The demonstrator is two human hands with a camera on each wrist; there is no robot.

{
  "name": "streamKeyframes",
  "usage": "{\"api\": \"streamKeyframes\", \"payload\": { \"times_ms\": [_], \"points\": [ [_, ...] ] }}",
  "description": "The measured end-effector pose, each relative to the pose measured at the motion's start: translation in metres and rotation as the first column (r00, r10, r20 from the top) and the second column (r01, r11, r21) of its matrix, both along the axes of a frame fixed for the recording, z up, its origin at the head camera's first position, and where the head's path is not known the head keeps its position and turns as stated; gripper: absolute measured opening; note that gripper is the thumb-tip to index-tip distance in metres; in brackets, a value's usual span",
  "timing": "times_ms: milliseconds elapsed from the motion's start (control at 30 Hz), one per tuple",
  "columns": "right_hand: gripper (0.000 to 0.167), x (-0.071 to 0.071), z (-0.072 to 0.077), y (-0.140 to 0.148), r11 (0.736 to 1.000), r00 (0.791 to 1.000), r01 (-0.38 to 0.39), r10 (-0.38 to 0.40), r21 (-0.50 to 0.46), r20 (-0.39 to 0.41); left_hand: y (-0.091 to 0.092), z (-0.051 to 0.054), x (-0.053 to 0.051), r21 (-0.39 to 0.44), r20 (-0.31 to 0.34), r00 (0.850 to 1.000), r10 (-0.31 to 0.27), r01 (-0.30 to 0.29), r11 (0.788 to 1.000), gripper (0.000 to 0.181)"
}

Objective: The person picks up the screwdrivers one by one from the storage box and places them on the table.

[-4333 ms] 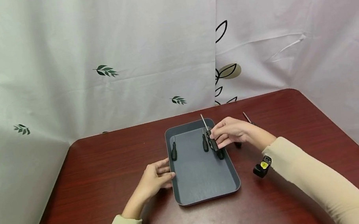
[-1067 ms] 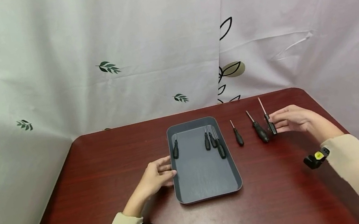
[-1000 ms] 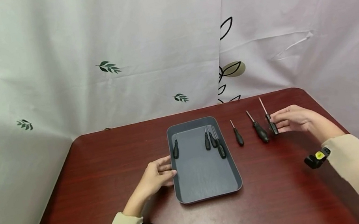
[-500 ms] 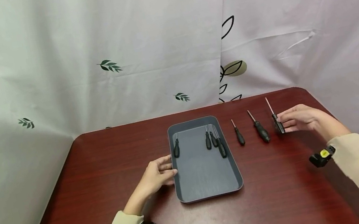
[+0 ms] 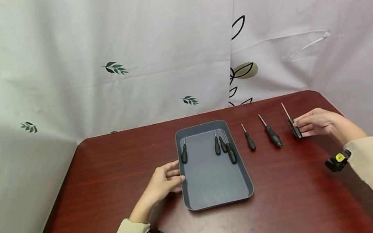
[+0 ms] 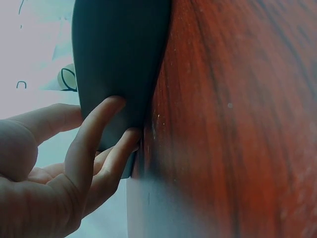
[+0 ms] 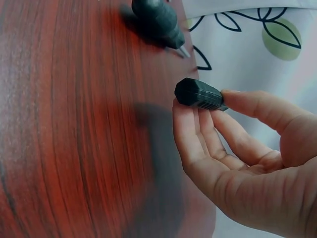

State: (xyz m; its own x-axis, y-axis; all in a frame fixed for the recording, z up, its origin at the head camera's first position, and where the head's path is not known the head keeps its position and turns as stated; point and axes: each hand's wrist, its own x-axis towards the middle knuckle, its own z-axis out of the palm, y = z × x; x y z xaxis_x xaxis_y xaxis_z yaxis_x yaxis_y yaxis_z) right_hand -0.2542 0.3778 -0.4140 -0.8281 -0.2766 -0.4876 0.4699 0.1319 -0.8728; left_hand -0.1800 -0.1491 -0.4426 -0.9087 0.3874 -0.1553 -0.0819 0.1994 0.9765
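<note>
The left hand grips the left wall of a grey tray. In the left wrist view, fingers of this hand lie on the outer side of the tray and the thumb reaches behind its rim. At the right of the table, the right hand pinches the black handle of a screwdriver, shaft pointing to the back. The right wrist view shows the handle between thumb and fingertips of the hand, held above the table; its shaft is hidden.
Inside the tray, one screwdriver lies at the left and three, one of them longer, at the right. Between tray and right hand, a small screwdriver and a thicker one lie on the red-brown table. Patterned cloth hangs behind.
From over the tray, the right hand has travelled to the right with its screwdriver, past the two on the table, and lately a little further right. The left hand has kept its grip.
</note>
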Motion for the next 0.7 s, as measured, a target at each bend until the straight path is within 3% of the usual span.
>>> {"api": "streamKeyframes", "payload": {
  "times_ms": [700],
  "points": [
    [0.033, -0.0023, -0.0056, 0.0071, 0.996, 1.000, -0.018, 0.018, 0.092, 0.003, 0.0002, -0.0007, -0.0007, 0.001, 0.004, 1.000, 0.009, -0.009, 1.000, 0.060]
  ]
}}
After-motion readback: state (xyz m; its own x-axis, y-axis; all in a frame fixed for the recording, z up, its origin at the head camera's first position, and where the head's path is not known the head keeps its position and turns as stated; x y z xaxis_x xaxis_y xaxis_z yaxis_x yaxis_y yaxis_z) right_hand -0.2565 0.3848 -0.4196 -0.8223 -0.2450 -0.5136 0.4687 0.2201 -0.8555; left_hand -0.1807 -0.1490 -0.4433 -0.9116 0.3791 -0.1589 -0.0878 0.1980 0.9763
